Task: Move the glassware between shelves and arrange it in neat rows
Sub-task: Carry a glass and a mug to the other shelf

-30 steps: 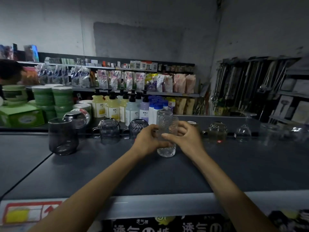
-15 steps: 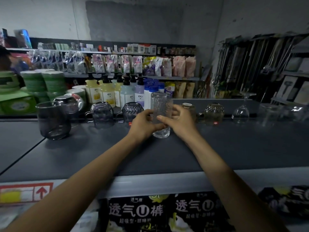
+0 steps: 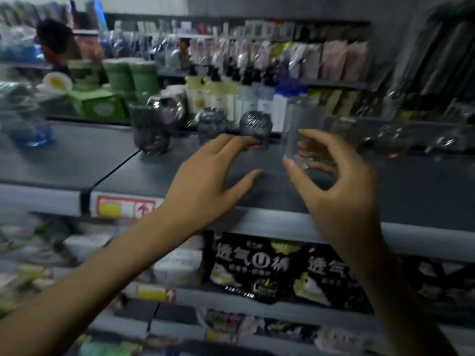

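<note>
The clear glass (image 3: pixel 303 124) stands on the grey shelf (image 3: pixel 411 191), just right of a dark ribbed glass (image 3: pixel 255 124) in the far row. The left hand (image 3: pixel 205 181) holds nothing, its fingers straight and spread and its fingertips near the dark ribbed glass. The right hand (image 3: pixel 334 196) curves its thumb and fingers around the clear glass, but blur hides whether they touch it.

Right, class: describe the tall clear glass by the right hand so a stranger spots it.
Find the dark grey top shelf, then the row along its back. By the right hand is the tall clear glass. The glasses to its left are squat and smoky; it is tall, straight and colourless.
</note>
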Demonstrator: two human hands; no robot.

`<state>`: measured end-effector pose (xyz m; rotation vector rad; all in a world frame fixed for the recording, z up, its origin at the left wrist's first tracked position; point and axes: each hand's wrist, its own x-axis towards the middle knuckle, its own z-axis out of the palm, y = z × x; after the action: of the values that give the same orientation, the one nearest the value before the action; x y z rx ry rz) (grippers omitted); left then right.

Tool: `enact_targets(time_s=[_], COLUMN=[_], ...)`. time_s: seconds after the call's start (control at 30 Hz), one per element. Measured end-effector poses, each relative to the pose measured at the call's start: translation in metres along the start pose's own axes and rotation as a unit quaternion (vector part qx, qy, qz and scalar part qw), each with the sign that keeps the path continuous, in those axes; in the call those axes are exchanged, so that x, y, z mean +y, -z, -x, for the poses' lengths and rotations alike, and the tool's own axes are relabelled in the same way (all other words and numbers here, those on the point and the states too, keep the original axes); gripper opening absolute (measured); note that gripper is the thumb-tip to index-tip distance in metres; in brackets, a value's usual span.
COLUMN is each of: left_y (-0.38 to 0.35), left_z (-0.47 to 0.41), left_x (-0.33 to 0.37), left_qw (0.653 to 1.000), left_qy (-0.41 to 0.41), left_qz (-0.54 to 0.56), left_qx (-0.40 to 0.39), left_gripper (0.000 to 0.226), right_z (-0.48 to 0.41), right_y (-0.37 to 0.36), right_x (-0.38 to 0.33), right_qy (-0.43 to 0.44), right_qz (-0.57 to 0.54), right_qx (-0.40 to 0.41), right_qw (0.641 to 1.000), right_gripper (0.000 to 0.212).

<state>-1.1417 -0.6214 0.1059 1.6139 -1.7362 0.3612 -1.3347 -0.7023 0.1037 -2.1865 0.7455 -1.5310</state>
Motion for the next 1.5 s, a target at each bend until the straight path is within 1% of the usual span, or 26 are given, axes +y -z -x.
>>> enact_targets(time_s=[0.07, 0.13, 0.2, 0.3, 0.4, 0.53, 0.6, 0.7, 0.73, 0.8, 0.93, 1.0, 1.1, 1.2, 1.27, 1.33, 1.43, 1.5], left_y=[0.021, 0.035, 0.041, 0.038, 0.03, 0.021, 0.026, 0.053, 0.064, 0.083, 0.121, 0.137, 0.155, 0.171, 0.183, 0.197, 0.222, 0.244], left_z=[0.052, 0.112, 0.18, 0.297, 0.41, 0.528, 0.565, 0.6, 0.61, 0.631, 0.678, 0.696, 0.719, 0.737, 0.748, 0.76, 0.78, 0.793], left_x=[0.0, -0.007, -0.015, -0.02, -0.017, 0.002, 0.009, 0.0, -0.007, -0.022, -0.054, -0.065, -0.077, -0.097, -0.114, -0.136, -0.179, -0.214], left_qw=[0.999, 0.996, 0.99, 0.961, 0.908, 0.814, 0.771, 0.712, 0.7, 0.689, 0.655, 0.642, 0.631, 0.616, 0.606, 0.598, 0.59, 0.59], left_qy=[0.005, 0.037, 0.101, 0.236, 0.375, 0.54, 0.602, 0.675, 0.686, 0.694, 0.72, 0.727, 0.735, 0.749, 0.758, 0.765, 0.769, 0.769], left_qz=[-0.025, -0.071, -0.103, -0.133, -0.153, -0.156, -0.151, -0.181, -0.189, -0.203, -0.23, -0.241, -0.246, -0.245, -0.242, -0.241, -0.244, -0.245], left_qx=[0.034, 0.035, 0.014, -0.047, -0.106, -0.147, -0.142, -0.073, -0.055, -0.049, -0.027, -0.021, -0.015, -0.013, -0.011, -0.006, -0.005, -0.007], left_gripper=[0.038, 0.036, 0.035, 0.037, 0.04, 0.049, 0.054, 0.057, 0.059, 0.06, 0.059, 0.058, 0.056, 0.056, 0.056, 0.054, 0.053, 0.055], right_z=[0.037, 0.077, 0.119, 0.188, 0.261, 0.35, 0.383, 0.419, 0.427, 0.436, 0.452, 0.463, 0.472, 0.473, 0.477, 0.483, 0.491, 0.494], right_y=[-0.015, -0.033, -0.057, -0.1, -0.147, -0.207, -0.233, -0.271, -0.287, -0.322, -0.397, -0.425, -0.459, -0.496, -0.524, -0.552, -0.601, -0.639], right_x=[-0.02, -0.028, -0.025, -0.012, 0.001, 0.008, -0.004, -0.029, -0.038, -0.056, -0.114, -0.148, -0.189, -0.213, -0.227, -0.244, -0.272, -0.293], right_qy=[0.041, 0.072, 0.093, 0.054, 0.017, 0.002, 0.011, 0.016, 0.014, 0.021, 0.065, 0.092, 0.143, 0.184, 0.198, 0.207, 0.21, 0.212], right_qz=[-0.029, -0.047, -0.053, -0.068, -0.058, -0.013, 0.018, 0.031, 0.029, 0.036, 0.058, 0.049, 0.036, 0.023, 0.006, -0.003, 0.001, 0.003], right_qx=[-0.035, -0.086, -0.138, -0.264, -0.369, -0.505, -0.55, -0.59, -0.606, -0.629, -0.641, -0.643, -0.66, -0.658, -0.658, -0.667, -0.677, -0.676], right_qw=[0.998, 0.993, 0.985, 0.96, 0.927, 0.863, 0.835, 0.806, 0.795, 0.776, 0.763, 0.758, 0.737, 0.73, 0.726, 0.715, 0.706, 0.706], right_gripper=[0.032, 0.024, 0.018, 0.021, 0.03, 0.051, 0.056, 0.054, 0.054, 0.055, 0.058, 0.058, 0.058, 0.057, 0.055, 0.055, 0.057, 0.06])
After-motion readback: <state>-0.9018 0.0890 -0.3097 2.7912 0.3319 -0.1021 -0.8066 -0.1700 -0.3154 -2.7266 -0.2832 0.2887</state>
